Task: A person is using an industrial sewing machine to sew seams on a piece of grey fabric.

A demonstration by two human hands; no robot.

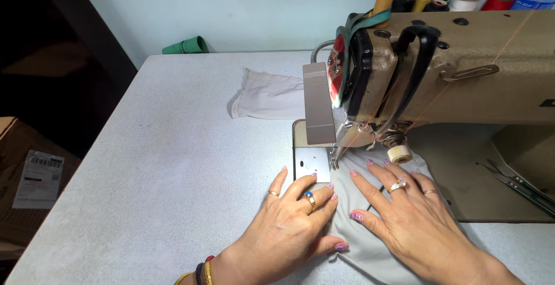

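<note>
Low in the frame's centre, both hands press flat on a piece of grey fabric (pixel 370 227) at an industrial sewing machine (pixel 462 71), and from my remote seat the relation that matters is plain: the cloth lies under and just ahead of the fingertips, running from the lower right of the picture up toward the needle and presser foot (pixel 335 156) at mid-frame. The left hand (pixel 292 221) rests at the cloth's left edge, fingers spread and extended, tips near the small metal plate (pixel 312 163) beside the foot; of the two it sits nearer the needle. The right hand (pixel 407 218) lies fully on the fabric to the right, fingers fanned wide and pointing up-left, its index tip close to the foot. Neither hand grips anything that I can see; both are open, palms down, holding the cloth by pressure alone. The thumbs nearly meet over a fold low in the frame. Further up, a second pale cloth piece (pixel 269 95) lies well apart on the grey table (pixel 162 163), left of the machine head. Thread spools (pixel 465 0) line the top edge, a green cone (pixel 188 45) lies on its side at the table's far left corner, and scissors (pixel 517 184) rest at the right edge.
</note>
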